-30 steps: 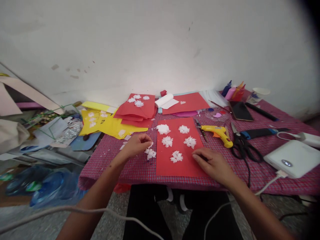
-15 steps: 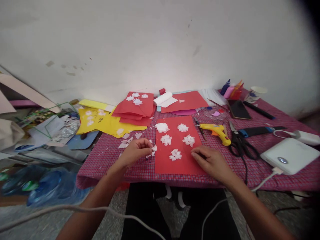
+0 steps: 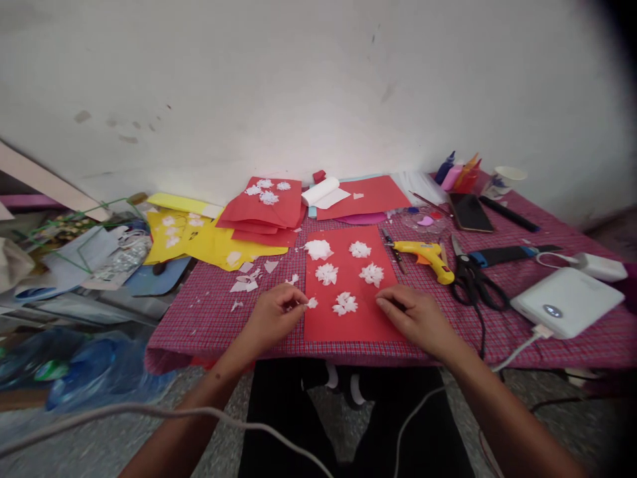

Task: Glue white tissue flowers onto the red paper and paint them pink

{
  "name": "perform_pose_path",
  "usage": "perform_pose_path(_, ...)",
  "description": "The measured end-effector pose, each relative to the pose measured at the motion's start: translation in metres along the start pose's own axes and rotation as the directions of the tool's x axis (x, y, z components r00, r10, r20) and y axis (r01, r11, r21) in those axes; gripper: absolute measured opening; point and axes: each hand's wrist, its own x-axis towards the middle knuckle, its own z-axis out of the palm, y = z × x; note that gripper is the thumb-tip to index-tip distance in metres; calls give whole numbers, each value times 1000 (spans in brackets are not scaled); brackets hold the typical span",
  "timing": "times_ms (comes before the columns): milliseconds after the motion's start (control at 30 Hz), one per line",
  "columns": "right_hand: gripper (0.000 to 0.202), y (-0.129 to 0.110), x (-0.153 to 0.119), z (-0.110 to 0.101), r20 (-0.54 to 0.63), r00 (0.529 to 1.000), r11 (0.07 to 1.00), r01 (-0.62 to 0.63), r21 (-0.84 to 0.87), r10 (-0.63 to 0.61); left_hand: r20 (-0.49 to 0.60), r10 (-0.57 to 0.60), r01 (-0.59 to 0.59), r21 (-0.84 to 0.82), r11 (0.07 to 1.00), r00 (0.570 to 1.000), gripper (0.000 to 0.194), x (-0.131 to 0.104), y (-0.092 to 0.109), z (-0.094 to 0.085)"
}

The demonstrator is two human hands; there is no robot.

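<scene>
A red sheet of paper (image 3: 368, 325) lies before me with several white paper flowers (image 3: 327, 273) on it. My left hand (image 3: 279, 312) pinches a small white paper piece (image 3: 311, 303) between thumb and fingertips, at the sheet's left edge. Over the right edge, my right hand (image 3: 413, 315) rests with thumb and fingers close together; whether anything is between them I cannot tell. The nearest flower (image 3: 345, 303) lies between the two hands, apart from both.
White paper scraps (image 3: 245, 282) lie left of the sheet. To the right are a yellow glue gun (image 3: 423, 255), black scissors (image 3: 476, 282) and a white power box (image 3: 567, 302) with a cable. Behind stand red papers (image 3: 259, 216), a white paper roll (image 3: 321, 191) and paint bottles (image 3: 452, 174).
My left hand has come slightly right and lower, bringing the white paper piece to the red sheet's left edge. My right hand stays nearly where it was. The view has shifted a little.
</scene>
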Motion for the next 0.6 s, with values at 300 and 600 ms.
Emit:
perform_pose_path(300,18,0,0,0,16,1000,1000,5,13,-5,66,328,-334,227,915,942,20,-16,-11,27)
perform_pose_path(600,18,-1,1,-1,7,1000,1000,2,11,-3,-18,254,-244,219,945,967,33,-32,-11,25)
